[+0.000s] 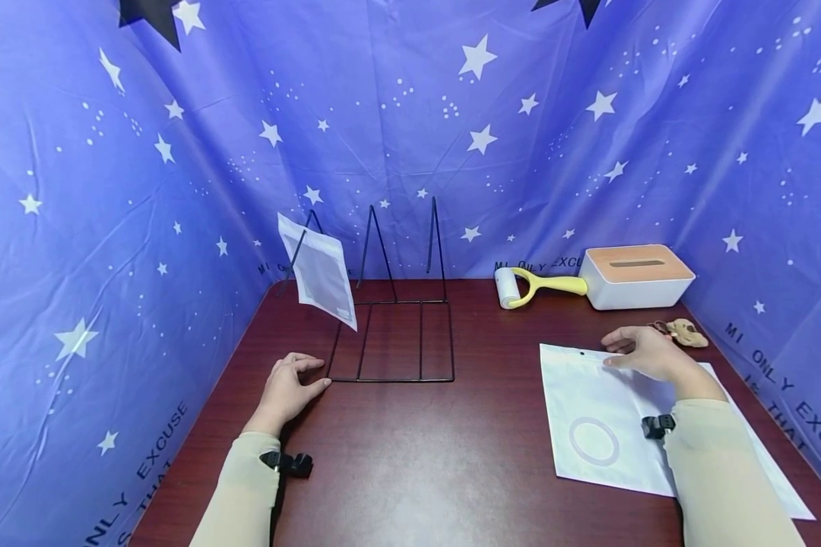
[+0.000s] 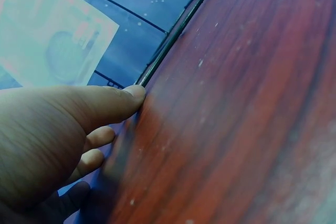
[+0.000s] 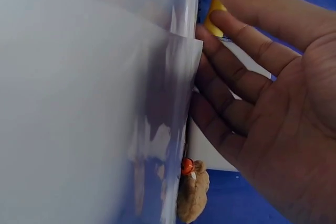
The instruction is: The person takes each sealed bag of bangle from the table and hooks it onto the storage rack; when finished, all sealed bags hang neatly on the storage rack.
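"What does the left hand [image 1: 283,391] do?"
"It pinches the wire rack's [image 1: 420,342] near corner, toward the bench's [image 1: 383,456] far-left corner."
"The right hand [image 1: 650,353]?"
"Its fingers lie loose at the white bags' [image 1: 591,395] far edge, near the bench's right edge."

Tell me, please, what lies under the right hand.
Under the right hand is a white bag; the part the hand covers is hidden, as is anything beneath the bag.

Reads "MI ONLY EXCUSE" over "IS THAT" on the blue curtain [image 1: 397,137] beyond the right edge of the surface [image 1: 383,441]; repeats "MI ONLY EXCUSE" along the back edge, partly broken, and shows "EXCUSE" and "THAT" past the left edge.
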Tool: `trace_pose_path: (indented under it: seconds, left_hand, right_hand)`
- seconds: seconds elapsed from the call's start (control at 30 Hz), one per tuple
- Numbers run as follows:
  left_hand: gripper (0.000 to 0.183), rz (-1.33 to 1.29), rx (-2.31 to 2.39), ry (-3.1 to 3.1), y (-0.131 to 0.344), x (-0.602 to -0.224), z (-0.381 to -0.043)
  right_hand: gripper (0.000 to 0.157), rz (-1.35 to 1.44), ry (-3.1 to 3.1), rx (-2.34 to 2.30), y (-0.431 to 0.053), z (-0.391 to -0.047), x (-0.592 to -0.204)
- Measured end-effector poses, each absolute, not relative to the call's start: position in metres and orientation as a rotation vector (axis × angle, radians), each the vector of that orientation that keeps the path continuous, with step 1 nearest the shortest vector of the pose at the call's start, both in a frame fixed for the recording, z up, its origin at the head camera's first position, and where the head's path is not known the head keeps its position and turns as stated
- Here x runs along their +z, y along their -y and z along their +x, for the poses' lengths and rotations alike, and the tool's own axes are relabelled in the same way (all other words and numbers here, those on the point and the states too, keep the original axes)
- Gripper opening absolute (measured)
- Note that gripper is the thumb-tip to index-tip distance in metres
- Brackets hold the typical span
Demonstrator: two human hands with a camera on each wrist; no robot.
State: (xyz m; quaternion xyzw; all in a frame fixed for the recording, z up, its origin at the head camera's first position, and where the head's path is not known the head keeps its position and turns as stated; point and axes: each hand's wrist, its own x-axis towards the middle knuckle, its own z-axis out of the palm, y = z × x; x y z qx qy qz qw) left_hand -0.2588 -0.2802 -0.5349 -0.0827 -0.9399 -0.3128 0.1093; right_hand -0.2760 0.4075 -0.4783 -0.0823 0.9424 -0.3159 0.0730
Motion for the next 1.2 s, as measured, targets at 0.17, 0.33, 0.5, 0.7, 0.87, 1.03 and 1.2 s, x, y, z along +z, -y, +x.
trace_pose_path:
  seconds: [0.17,0.33,0.5,0.7,0.87,1.03,1.2]
  left_hand:
    - [0.042,-0.237,-0.916,2.763,0.28,-0.535,-0.259]
    - [0.042,-0.237,-0.918,2.76,0.28,-0.535,-0.259]
    - [0.043,-0.238,-0.906,2.763,0.28,-0.535,-0.259]
    - [0.042,-0.239,-0.903,2.76,0.28,-0.535,-0.259]
    - [0.042,-0.237,-0.903,2.761,0.28,-0.535,-0.259]
    - [0.042,-0.232,-0.898,2.767,0.28,-0.535,-0.259]
    - [0.042,-0.235,-0.895,2.767,0.28,-0.535,-0.259]
  right_hand:
    - [0.045,-0.237,-2.811,-1.022,-0.406,-0.276,-0.479]
    - [0.041,-0.211,-2.817,-1.06,-0.404,-0.275,-0.478]
    - [0.027,-0.188,-2.835,-1.031,-0.403,-0.274,-0.475]
    - [0.016,-0.201,-2.869,-1.02,-0.402,-0.275,-0.473]
    - [0.017,-0.189,-2.898,-1.055,-0.399,-0.275,-0.47]
    - [0.023,-0.193,-2.882,-1.09,-0.393,-0.274,-0.464]
    - [0.024,-0.212,-2.877,-1.139,-0.388,-0.271,-0.457]
